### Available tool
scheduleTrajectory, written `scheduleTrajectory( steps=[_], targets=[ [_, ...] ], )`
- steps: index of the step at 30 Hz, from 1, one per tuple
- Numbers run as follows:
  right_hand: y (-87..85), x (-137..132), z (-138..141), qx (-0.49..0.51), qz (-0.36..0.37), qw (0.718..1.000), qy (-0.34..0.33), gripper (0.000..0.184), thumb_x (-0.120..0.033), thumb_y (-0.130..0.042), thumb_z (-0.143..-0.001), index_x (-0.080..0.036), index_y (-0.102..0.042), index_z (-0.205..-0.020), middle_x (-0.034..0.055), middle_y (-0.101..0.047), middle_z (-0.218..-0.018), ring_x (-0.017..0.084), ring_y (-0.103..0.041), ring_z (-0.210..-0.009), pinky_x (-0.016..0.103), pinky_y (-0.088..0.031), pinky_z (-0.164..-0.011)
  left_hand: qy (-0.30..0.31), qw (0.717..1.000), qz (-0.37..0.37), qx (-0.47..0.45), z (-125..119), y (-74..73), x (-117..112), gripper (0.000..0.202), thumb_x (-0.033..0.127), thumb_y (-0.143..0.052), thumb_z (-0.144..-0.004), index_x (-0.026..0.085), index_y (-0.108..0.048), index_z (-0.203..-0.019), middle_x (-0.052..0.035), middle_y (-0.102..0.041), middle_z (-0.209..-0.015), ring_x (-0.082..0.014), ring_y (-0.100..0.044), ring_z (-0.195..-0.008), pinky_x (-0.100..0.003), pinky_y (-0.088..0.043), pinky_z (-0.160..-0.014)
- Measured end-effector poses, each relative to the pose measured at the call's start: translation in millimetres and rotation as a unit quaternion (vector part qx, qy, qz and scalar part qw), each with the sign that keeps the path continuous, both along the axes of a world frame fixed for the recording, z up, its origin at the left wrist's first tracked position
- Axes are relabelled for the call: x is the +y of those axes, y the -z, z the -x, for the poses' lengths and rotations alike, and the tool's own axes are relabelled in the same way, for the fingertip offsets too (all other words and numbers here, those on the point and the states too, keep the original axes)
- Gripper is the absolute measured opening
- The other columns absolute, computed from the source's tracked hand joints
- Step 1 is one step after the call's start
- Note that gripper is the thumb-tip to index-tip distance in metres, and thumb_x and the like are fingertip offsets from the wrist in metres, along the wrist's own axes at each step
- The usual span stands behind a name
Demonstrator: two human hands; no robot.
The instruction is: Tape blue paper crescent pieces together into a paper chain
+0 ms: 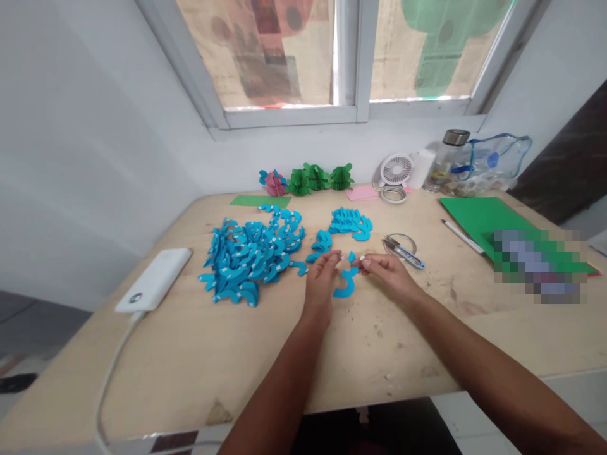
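Observation:
My left hand [322,275] has its thumb and fingertips pinched together, with a tiny white bit at the tips; what it grips is too small to make out. Facing it closely, my right hand [387,273] pinches the edge of a curved blue paper piece [346,287], and another small white bit shows at its fingertips. The point of the blue paper rises between both hands. Just beyond my left hand lie overlapping blue paper curves [322,243]. A stacked row of blue paper curves [351,221] sits farther back. Left of my hands spreads a large heap of blue paper curves [251,253] dotted with white.
A utility knife [405,251] lies by a tape ring [393,194]. Green sheets [493,221] and a pen [462,236] are at right. Folded green paper figures [315,178], a fan [397,169] and a bottle [448,158] line the wall. A cabled power bank [155,280] rests at left.

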State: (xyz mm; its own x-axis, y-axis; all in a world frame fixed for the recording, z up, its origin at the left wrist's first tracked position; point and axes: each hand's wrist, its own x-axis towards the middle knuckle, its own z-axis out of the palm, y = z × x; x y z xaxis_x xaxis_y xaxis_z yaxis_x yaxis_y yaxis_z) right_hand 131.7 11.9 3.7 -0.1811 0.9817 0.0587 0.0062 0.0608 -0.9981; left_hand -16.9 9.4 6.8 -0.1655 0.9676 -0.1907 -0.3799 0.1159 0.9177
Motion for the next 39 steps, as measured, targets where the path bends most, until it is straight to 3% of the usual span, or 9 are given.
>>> scheduleTrajectory(
  steps=[5,9,14,24,30,34,39],
  targets=[
    [-3.0,-2.0,0.3,0.0,-0.021,1.0,-0.019,0.029,-0.044,-0.06,-0.076,-0.019,-0.074,-0.081,0.005,-0.068,-0.076,0.017,-0.059,-0.076,0.031,-0.046,-0.073,0.038,0.996,0.013,0.082,-2.7,1.4,-0.2,0.037,0.047,-0.065,-0.062,0.014,-0.07,-0.077,-0.003,-0.062,-0.067,-0.0103,-0.052,-0.056,-0.02,-0.036,-0.047],
    [-2.0,-1.8,0.3,-0.003,-0.03,0.999,-0.021,0.029,-0.044,-0.06,-0.076,-0.019,-0.073,-0.079,0.0048,-0.068,-0.076,0.016,-0.06,-0.075,0.03,-0.047,-0.071,0.06,0.993,0.02,0.096,-3.5,-1.6,-1.8,0.038,0.05,-0.067,-0.06,0.013,-0.064,-0.065,0.0023,-0.052,-0.054,-0.0045,-0.039,-0.041,-0.018,-0.027,-0.039],
    [-2.4,-1.9,0.5,-0.008,-0.038,0.999,-0.024,0.028,-0.043,-0.059,-0.077,-0.018,-0.073,-0.077,0.0042,-0.068,-0.076,0.016,-0.059,-0.074,0.029,-0.047,-0.071,0.072,0.993,0.01,0.097,-2.9,-5.8,-4.4,0.038,0.049,-0.069,-0.057,0.012,-0.06,-0.061,0.0042,-0.048,-0.051,-0.0034,-0.037,-0.041,-0.016,-0.027,-0.038],
    [-1.1,-2.1,3.2,-0.03,-0.04,0.999,-0.004,0.027,-0.041,-0.058,-0.078,-0.018,-0.069,-0.071,0.0031,-0.067,-0.073,0.016,-0.061,-0.074,0.029,-0.047,-0.072,0.064,0.992,0.014,0.107,-3.7,1.7,-3.3,0.027,0.039,-0.065,-0.062,0.013,-0.063,-0.068,0.0018,-0.054,-0.059,-0.0047,-0.042,-0.044,-0.016,-0.036,-0.038],
    [-3.1,-1.0,2.3,-0.077,-0.105,0.991,0.03,0.026,-0.04,-0.052,-0.082,-0.018,-0.063,-0.074,0.0028,-0.065,-0.072,0.015,-0.06,-0.069,0.028,-0.046,-0.068,0.054,0.987,0.001,0.152,-3.3,1.0,-2.9,0.018,0.032,-0.062,-0.061,0.014,-0.062,-0.062,-0.0009,-0.059,-0.064,-0.0091,-0.05,-0.052,-0.017,-0.039,-0.038],
    [-0.7,-0.9,-1.1,-0.22,-0.196,0.954,0.05,0.023,-0.036,-0.05,-0.085,-0.018,-0.062,-0.075,0.0031,-0.066,-0.071,0.015,-0.059,-0.068,0.027,-0.043,-0.066,0.093,0.982,-0.007,0.163,-2.9,1.3,-1.6,0.014,0.028,-0.06,-0.06,0.014,-0.06,-0.054,-0.0039,-0.063,-0.074,-0.0109,-0.055,-0.058,-0.018,-0.04,-0.041],
    [-2.9,-0.9,-6.1,-0.366,-0.359,0.855,0.082,0.024,-0.031,-0.048,-0.088,-0.018,-0.062,-0.073,0.0049,-0.066,-0.071,0.016,-0.058,-0.068,0.029,-0.038,-0.069,0.129,0.981,0.01,0.142,-0.6,-3.0,-4.7,0.011,0.025,-0.06,-0.059,0.015,-0.062,-0.056,-0.0039,-0.063,-0.072,-0.0099,-0.052,-0.053,-0.019,-0.039,-0.04]
  ],
)
